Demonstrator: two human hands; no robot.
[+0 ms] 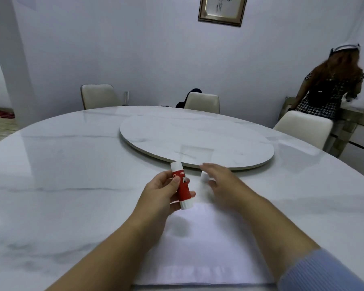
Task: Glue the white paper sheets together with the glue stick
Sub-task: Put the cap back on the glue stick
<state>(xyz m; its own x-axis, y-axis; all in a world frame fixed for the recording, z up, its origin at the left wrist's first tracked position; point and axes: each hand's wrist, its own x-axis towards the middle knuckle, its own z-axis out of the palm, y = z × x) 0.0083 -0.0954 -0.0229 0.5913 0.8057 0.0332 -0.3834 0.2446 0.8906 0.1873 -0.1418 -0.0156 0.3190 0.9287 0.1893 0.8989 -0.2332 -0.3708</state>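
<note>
White paper sheets [200,246] lie on the table in front of me, reaching from the near edge up to my hands. My left hand [162,192] grips a red glue stick [182,185] with white ends, tilted upright above the paper's far edge. A small white cap [204,177] stands just to the right of it, under the fingertips of my right hand [221,181]. That hand's fingers are stretched out and blurred, with the thumb beside the cap; whether it touches the cap is unclear.
The round white marble table [72,164] carries a raised turntable [197,139] just beyond my hands. Pale chairs [202,102] stand around the far side. A person [327,91] stands at a counter at the far right.
</note>
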